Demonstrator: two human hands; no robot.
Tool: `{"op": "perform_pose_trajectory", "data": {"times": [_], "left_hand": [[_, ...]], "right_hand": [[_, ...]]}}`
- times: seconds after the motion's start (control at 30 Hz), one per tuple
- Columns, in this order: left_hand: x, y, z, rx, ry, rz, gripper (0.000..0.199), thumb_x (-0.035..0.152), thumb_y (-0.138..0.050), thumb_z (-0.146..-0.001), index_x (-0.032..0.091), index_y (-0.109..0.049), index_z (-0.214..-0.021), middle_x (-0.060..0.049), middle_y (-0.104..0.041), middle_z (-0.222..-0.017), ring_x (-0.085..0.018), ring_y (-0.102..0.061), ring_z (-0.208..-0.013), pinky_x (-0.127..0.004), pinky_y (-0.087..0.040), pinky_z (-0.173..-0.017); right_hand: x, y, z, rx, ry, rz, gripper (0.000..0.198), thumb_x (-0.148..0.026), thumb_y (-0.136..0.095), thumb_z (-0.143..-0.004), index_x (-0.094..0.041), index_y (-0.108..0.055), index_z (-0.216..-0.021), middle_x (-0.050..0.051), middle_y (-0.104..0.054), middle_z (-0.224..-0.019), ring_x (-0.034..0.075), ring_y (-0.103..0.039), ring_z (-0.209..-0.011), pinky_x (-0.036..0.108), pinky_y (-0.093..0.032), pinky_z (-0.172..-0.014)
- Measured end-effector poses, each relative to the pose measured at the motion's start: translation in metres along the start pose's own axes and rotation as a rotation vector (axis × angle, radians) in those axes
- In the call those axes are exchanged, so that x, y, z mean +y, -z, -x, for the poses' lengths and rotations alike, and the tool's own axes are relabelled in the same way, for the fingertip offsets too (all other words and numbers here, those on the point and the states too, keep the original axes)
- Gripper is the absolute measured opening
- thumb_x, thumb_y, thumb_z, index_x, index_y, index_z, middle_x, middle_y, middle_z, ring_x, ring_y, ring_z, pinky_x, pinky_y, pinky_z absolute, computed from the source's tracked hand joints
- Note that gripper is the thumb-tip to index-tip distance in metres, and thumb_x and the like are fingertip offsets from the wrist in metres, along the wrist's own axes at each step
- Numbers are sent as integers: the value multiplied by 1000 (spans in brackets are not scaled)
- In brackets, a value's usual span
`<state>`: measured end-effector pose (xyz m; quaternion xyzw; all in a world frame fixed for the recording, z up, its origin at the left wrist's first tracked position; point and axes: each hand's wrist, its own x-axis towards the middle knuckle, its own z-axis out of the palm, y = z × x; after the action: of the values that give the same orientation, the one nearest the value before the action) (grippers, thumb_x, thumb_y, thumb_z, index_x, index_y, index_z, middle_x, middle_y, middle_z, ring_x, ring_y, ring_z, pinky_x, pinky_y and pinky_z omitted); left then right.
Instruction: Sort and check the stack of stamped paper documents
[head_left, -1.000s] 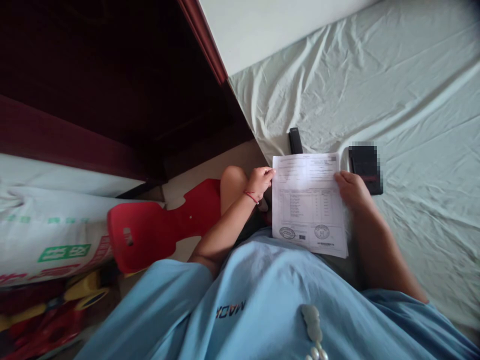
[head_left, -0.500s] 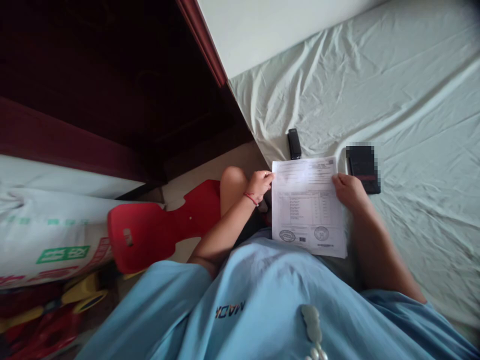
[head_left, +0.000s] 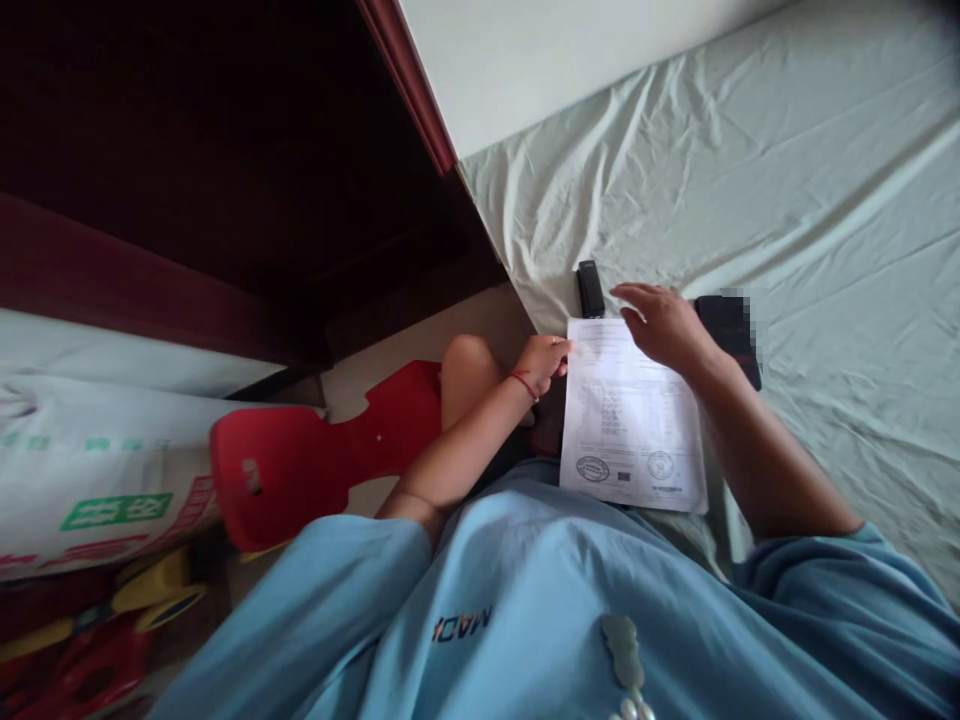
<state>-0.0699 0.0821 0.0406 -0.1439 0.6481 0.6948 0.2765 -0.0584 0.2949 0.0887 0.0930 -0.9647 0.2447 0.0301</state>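
A stack of printed paper sheets (head_left: pixel 634 430) with round stamps near its bottom edge lies in front of me, partly over the bed's edge. My left hand (head_left: pixel 547 362), with a red string at the wrist, pinches its upper left corner. Above the upper right part of the sheets hovers my right hand (head_left: pixel 664 325), fingers stretched out and holding nothing. Its fingertips are just right of a small black stapler (head_left: pixel 591 290) lying on the bed. A dark, partly blurred-out flat item (head_left: pixel 727 335) sits behind my right wrist.
The bed has a wrinkled pale sheet (head_left: pixel 825 300). To my left stand a red plastic seat (head_left: pixel 277 470) and a large white printed sack (head_left: pixel 97 470). Dark wooden furniture (head_left: pixel 225 200) fills the upper left, and a red and yellow object (head_left: pixel 112 630) is at the lower left.
My right hand has let go of the sheets' right edge and moved up and left towards the stapler. The sheets and my left hand have shifted slightly right.
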Motion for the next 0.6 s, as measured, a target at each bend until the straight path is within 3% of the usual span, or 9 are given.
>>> {"op": "perform_pose_trajectory", "data": {"times": [0.1,0.23,0.33,0.6], "left_hand": [[1,-5,-4,26,44,-31,45,5,-73,-87,17,-51,-49,5,-47,-46,-3,-35,-37,-20,-15,-43],[4,-8,-4,38,69,-16,48,5,-71,-87,17,-48,-48,6,-44,-44,-2,-33,-36,-21,-15,-44],[5,-8,-3,42,87,-10,48,5,-68,-90,17,-48,-48,6,-43,-44,-3,-33,-36,-22,-14,-44],[4,-5,-5,29,101,51,40,4,-71,-88,16,-55,-53,6,-47,-47,-2,-31,-37,-21,-16,-42]], "right_hand": [[4,-12,-25,-66,84,12,57,-19,-56,-98,-22,-69,-153,15,-63,-162,41,-63,-143,64,-51,-120],[11,-19,-51,-212,223,-9,58,-12,-63,-91,-24,-76,-147,14,-49,-174,39,-58,-151,59,-50,-126],[10,-20,-61,-266,232,-33,52,-13,-64,-93,-23,-79,-142,13,-53,-171,37,-63,-147,53,-53,-125],[4,-24,-63,-252,182,-59,51,-15,-61,-94,-24,-80,-140,8,-56,-170,32,-72,-132,48,-59,-117]]}}
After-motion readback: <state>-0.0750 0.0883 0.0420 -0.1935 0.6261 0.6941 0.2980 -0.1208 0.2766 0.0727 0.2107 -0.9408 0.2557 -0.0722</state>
